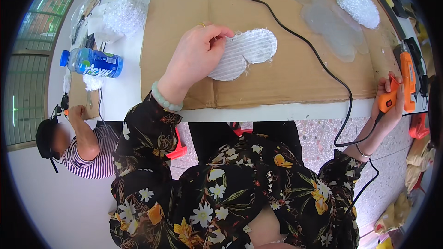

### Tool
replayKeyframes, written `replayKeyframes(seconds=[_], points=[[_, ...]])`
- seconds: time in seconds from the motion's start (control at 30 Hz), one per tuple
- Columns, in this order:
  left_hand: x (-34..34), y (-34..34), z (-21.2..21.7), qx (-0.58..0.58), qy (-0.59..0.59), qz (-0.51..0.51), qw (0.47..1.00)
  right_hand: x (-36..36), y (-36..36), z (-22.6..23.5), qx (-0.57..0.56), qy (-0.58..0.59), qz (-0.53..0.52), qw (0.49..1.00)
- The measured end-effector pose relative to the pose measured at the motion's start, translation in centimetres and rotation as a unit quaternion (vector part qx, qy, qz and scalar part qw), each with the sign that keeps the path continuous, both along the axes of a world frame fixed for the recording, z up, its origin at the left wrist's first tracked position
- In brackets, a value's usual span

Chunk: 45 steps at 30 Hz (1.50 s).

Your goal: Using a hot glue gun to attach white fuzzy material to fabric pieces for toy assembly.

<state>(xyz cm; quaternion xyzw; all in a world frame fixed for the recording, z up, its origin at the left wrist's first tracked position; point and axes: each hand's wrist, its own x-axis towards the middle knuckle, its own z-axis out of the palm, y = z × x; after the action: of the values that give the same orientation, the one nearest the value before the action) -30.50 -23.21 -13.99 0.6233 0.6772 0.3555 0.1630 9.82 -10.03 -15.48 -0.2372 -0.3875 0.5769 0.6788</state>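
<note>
My left hand [197,55] is closed, its fingertips pinched at the upper left edge of a white double-lobed fabric piece [251,50]. That piece lies on a sheet of brown cardboard [180,94], ribbed flat side up, with frayed fibres at its rim. Out at the table's right edge, my right hand [390,103] is wrapped round the handle of an orange hot glue gun [407,80]. A black cord runs from its handle. The glue gun's tip points away from me. What lies under my left fingers is hidden.
A fluffy white double-lobed piece [354,2] lies far right beside a translucent glue-like patch [330,23]. A black cable [295,32] crosses the cardboard. Left are a blue-capped bottle [94,62] and white tinsel fluff [123,16]. Another person [87,150] sits at the left.
</note>
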Motion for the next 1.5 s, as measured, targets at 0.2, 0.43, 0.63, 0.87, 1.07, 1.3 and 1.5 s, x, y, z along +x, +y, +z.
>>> replayKeyframes(seconds=[0.2, 0.43, 0.63, 0.87, 1.07, 1.3, 1.5], points=[[-0.4, 0.2, 0.1, 0.007, 0.022, -0.004, 1.000, -0.1, 0.2, -0.2, 0.001, 0.012, 0.009, 1.000], [-0.2, 0.3, 0.0, -0.005, 0.004, 0.008, 1.000, -0.1, 0.1, -0.6, 0.003, 0.006, 0.008, 1.000], [-0.4, 0.2, 0.1, 0.010, 0.019, 0.008, 1.000, -0.1, 0.4, -0.4, 0.014, -0.002, 0.013, 1.000], [-0.1, -0.2, 0.3, 0.028, 0.048, 0.000, 0.998, 0.2, 0.2, -0.3, 0.019, -0.009, 0.012, 1.000], [0.1, -0.5, 0.4, 0.079, 0.122, -0.009, 0.989, 0.1, -0.1, 0.1, 0.020, -0.017, 0.004, 1.000], [0.0, -0.8, 0.2, 0.100, 0.182, 0.004, 0.978, -0.2, -0.2, 0.0, 0.023, -0.009, 0.015, 1.000], [-1.0, -2.2, 1.6, 0.184, 0.245, 0.005, 0.952, -0.7, -0.2, 0.2, 0.027, 0.007, 0.032, 0.999]])
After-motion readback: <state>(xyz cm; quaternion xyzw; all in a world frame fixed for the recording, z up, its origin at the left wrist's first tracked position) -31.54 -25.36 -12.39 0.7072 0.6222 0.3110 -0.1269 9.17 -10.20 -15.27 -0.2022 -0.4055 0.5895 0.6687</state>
